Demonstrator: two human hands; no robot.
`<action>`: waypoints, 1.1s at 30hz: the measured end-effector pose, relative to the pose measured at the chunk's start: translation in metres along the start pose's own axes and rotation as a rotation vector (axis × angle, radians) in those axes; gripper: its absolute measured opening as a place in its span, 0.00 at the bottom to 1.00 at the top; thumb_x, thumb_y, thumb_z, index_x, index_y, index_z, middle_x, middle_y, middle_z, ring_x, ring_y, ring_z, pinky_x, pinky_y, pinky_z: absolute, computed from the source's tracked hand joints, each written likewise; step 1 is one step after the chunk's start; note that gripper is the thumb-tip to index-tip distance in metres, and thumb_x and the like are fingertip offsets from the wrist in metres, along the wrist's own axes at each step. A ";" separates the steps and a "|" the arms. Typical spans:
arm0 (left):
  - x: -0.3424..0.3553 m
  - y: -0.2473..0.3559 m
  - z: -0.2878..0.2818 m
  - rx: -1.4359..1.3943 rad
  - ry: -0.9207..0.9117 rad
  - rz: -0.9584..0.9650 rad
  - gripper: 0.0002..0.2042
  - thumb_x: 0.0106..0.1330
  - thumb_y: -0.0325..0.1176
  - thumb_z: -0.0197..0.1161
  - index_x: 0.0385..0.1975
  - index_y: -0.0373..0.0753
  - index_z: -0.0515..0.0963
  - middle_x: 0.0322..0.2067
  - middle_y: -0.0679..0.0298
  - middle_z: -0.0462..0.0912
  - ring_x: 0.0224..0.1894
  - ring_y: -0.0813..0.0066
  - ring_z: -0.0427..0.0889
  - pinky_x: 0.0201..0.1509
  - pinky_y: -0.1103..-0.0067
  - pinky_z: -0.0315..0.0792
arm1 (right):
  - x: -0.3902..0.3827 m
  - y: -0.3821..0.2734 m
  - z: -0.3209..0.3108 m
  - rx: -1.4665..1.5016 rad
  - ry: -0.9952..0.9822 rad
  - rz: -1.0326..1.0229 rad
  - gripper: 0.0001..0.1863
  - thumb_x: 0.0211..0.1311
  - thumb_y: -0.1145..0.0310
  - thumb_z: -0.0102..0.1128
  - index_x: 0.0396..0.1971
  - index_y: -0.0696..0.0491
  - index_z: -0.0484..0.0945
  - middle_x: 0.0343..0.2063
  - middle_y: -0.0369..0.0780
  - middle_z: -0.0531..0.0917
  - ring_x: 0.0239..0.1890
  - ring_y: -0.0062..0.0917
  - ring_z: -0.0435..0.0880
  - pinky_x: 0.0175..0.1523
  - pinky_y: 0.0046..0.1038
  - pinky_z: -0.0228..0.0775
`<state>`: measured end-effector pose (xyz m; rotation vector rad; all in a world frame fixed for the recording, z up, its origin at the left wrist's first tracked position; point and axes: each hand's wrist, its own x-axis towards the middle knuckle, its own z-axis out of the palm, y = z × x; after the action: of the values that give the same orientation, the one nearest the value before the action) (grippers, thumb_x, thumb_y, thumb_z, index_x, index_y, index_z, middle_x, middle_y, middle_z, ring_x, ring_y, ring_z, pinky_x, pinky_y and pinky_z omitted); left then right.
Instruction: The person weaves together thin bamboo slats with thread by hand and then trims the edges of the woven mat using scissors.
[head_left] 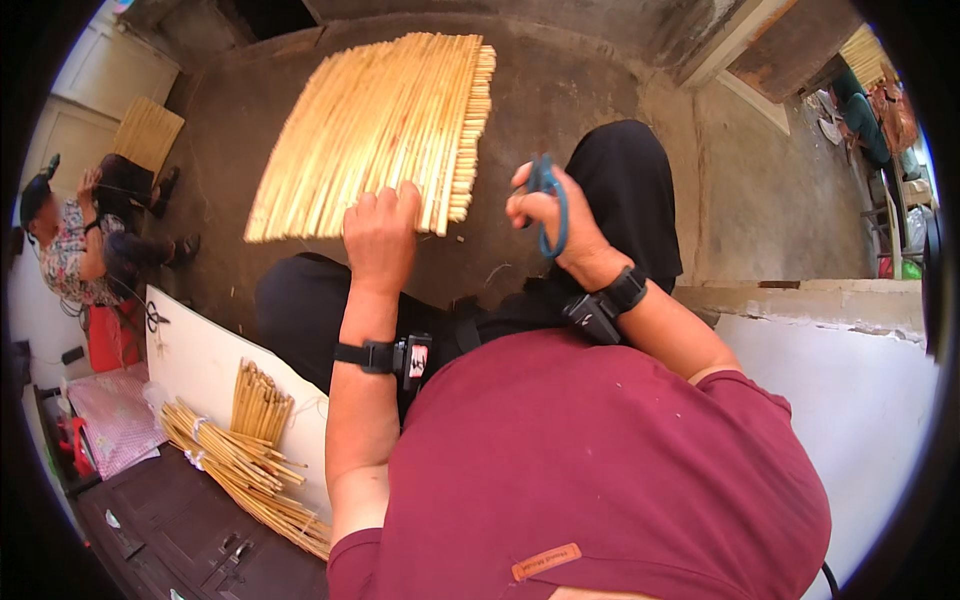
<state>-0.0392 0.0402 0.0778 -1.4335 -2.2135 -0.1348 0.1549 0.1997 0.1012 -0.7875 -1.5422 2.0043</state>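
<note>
My left hand is closed over the near edge of a mat of pale yellow reed stalks. The stalks lie side by side, and their ends are uneven along the right side, where a second layer shows. The mat is held out in front of my knees, above the floor. To its right my right hand is closed round a pair of scissors with blue loop handles. Their blades are hidden or too blurred to make out. The scissors and the mat are apart.
At left, a white board carries black scissors and tied bundles of stalks, which overhang a dark panelled surface. Another person sits at far left near a smaller mat. A white ledge is at right.
</note>
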 end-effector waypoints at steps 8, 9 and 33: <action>-0.038 -0.007 0.057 -0.476 -0.183 -0.655 0.13 0.57 0.28 0.58 0.42 0.37 0.72 0.30 0.56 0.77 0.35 0.61 0.79 0.38 0.71 0.75 | 0.003 -0.008 0.000 -1.057 -0.254 -0.238 0.21 0.46 0.57 0.67 0.39 0.51 0.75 0.26 0.41 0.79 0.33 0.37 0.78 0.41 0.35 0.63; -0.040 -0.008 0.059 -0.474 -0.189 -0.659 0.13 0.57 0.28 0.58 0.42 0.37 0.72 0.30 0.56 0.77 0.35 0.61 0.79 0.38 0.71 0.75 | 0.008 -0.007 -0.002 -1.202 -0.305 -0.374 0.21 0.46 0.58 0.66 0.41 0.51 0.76 0.28 0.42 0.80 0.34 0.36 0.79 0.41 0.35 0.64; -0.028 0.022 0.102 -1.886 -0.112 -1.537 0.11 0.70 0.39 0.54 0.33 0.38 0.72 0.24 0.67 0.72 0.24 0.80 0.73 0.30 0.80 0.73 | 0.201 0.005 0.029 -1.512 -0.763 -1.007 0.15 0.40 0.74 0.58 0.33 0.45 0.75 0.30 0.34 0.75 0.43 0.30 0.75 0.47 0.37 0.58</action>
<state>-0.0462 0.0615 -0.0282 0.4861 -2.3585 -3.0427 -0.0094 0.3154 0.0720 0.4846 -2.9385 0.1003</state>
